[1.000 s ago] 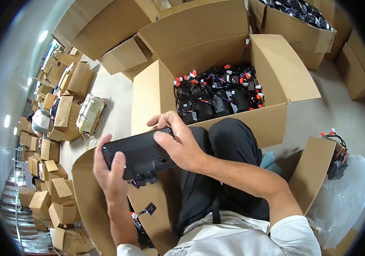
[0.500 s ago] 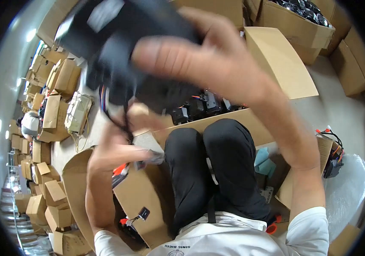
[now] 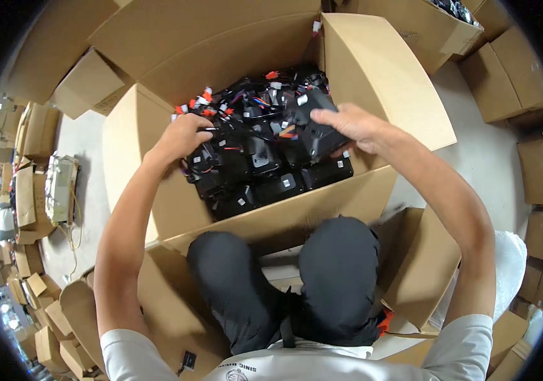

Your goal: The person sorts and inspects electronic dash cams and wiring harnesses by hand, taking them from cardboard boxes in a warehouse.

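In front of my knees an open cardboard box (image 3: 354,187) holds rows of black plastic units (image 3: 281,185) with wires and red and white connectors (image 3: 205,98). My right hand (image 3: 357,130) grips one black boxy unit (image 3: 323,130) at the box's right side, thumb on top, fingers partly hidden beneath. It is tilted over the others. At the left side my left hand (image 3: 184,136) has thumb and forefinger closed around a thin dark cable (image 3: 224,130) that runs toward the units; its other end is lost among the wires.
Smaller open boxes (image 3: 420,267) flank my legs. A small black part (image 3: 187,360) lies low on the left. Tall cardboard flaps (image 3: 382,76) rise around the box. Stacked cartons (image 3: 506,82) and bubble wrap (image 3: 509,267) stand right; a pale machine (image 3: 62,190) and a person (image 3: 3,222) are far left.
The black unit has gone from close in front of me down into the large box, still in my right hand. My left hand has moved forward to the box's left side. The view has shifted.
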Demonstrator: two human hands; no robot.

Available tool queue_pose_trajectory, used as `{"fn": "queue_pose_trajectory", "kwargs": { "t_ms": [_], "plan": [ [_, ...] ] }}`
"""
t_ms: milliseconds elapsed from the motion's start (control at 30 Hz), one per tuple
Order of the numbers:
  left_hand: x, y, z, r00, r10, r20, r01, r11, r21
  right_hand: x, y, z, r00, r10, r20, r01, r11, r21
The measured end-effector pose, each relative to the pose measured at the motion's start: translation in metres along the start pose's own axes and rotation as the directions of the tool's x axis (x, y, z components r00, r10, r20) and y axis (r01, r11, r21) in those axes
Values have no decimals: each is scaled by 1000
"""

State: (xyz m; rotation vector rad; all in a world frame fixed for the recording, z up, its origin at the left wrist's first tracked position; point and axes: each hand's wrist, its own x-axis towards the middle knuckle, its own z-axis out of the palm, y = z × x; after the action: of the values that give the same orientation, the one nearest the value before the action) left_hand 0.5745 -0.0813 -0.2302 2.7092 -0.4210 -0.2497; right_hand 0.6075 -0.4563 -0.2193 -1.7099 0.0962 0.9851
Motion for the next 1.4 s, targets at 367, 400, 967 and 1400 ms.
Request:
{"fn": "queue_pose_trajectory", "kwargs": {
  "t_ms": [367, 400, 967, 1400],
  "plan": [
    [185, 110, 190, 865, 501, 27, -423, 699, 576, 8, 44, 20, 925, 363, 112, -369, 929, 40],
    [191, 109, 199, 841, 542, 5, -427, 658, 620, 9, 47, 21, 929, 356, 100, -363, 931, 51],
    [161, 66, 141, 783, -83, -617, -11, 989, -147, 103, 54, -16, 925, 234, -299, -252, 968, -21],
    [59, 75, 188, 969, 215, -118, -183, 954, 236, 138, 122, -49, 951, -29, -307, -138, 849, -510]
  ]
}}
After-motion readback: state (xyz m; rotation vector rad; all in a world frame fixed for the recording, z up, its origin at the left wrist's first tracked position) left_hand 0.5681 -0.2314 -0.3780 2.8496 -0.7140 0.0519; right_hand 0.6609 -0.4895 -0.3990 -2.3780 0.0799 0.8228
